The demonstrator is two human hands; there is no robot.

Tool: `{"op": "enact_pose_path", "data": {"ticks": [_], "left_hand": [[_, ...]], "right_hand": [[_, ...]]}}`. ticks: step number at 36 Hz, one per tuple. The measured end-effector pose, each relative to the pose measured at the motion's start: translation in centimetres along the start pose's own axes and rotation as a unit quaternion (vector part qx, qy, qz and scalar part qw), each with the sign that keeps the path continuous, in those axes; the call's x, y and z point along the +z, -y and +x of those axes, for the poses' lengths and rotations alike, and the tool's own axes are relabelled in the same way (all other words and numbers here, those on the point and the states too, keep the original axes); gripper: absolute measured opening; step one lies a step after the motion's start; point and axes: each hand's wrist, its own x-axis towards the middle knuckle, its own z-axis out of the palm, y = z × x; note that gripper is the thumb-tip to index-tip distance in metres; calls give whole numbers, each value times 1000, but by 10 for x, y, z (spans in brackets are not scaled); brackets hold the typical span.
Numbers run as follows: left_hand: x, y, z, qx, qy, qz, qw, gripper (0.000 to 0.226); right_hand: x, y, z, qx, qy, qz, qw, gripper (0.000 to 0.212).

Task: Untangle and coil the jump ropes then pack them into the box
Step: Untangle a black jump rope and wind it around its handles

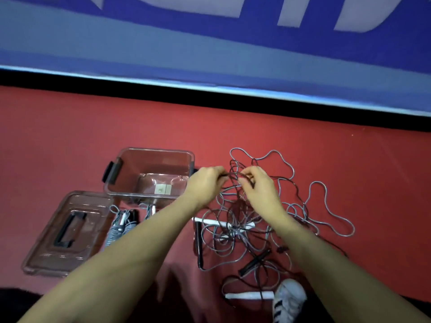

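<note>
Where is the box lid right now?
In the head view the clear box lid lies flat on the red mat at lower left, just in front and left of the open box, beside the coiled ropes.

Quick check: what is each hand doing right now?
Left hand: pinching a strand of the dark thin jump rope above the tangle.
Right hand: pinching the same dark rope, close beside the left.

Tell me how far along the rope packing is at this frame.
Early. Done: coiled ropes lie beside the lid, near the open box, which holds no rope. In hand: the left hand and right hand pinch a dark rope strand from the tangled pile. Left: untangling that pile, coiling, packing everything.
</note>
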Motion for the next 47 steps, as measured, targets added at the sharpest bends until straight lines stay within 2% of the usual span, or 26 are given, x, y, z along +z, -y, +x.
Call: {"op": "enact_pose_path", "data": {"ticks": [7,12,15,18,21,23,26,27,30,33,37,38,42,44,47], "left_hand": [[-98,-46,-6,-23,-93,-171,981,23],[-152,-82,-11,10,-152,-273,950,14],[-177,-98,-10,26,-156,-327,932,7],[-192,-110,-9,32,-154,-389,908,9],[-198,-110,-9,49,-184,-374,908,7],[-198,-105,-9,52,-198,-355,912,7],[-189,-94,-10,37,-193,-373,907,6],[-184,-91,-11,32,-198,-371,907,12],[-167,-78,-14,44,-213,-332,918,27],[-153,-67,-21,68,-197,-282,937,27],[-144,-61,-25,71,-175,-212,959,60],[-143,-61,-26,70,-166,-194,964,61],[-139,-58,-27,49,-82,-140,986,32],[-134,-54,-25,43,-46,-135,989,28],[-130,-55,-21,38,-51,-147,987,24]], "right_hand": [[-52,56,11,-1,-12,-39,999,37],[-72,87,15,-2,34,20,999,40],[-81,103,16,-30,81,92,992,39],[-85,118,17,-55,126,152,979,34],[-83,128,18,-53,113,220,967,15],[-81,130,21,-56,89,204,973,8],[-79,129,27,-40,50,207,976,15],[-79,129,29,-26,34,218,975,17],[-81,128,34,-21,-23,199,980,20],[-86,131,37,-42,-82,150,984,23],[-88,136,42,-47,-98,168,980,23],[-87,137,44,-42,-98,176,979,22],[-85,141,49,-20,-148,227,962,20],[-86,143,53,-2,-174,266,948,20],[-89,150,55,18,-181,330,926,21]]}}
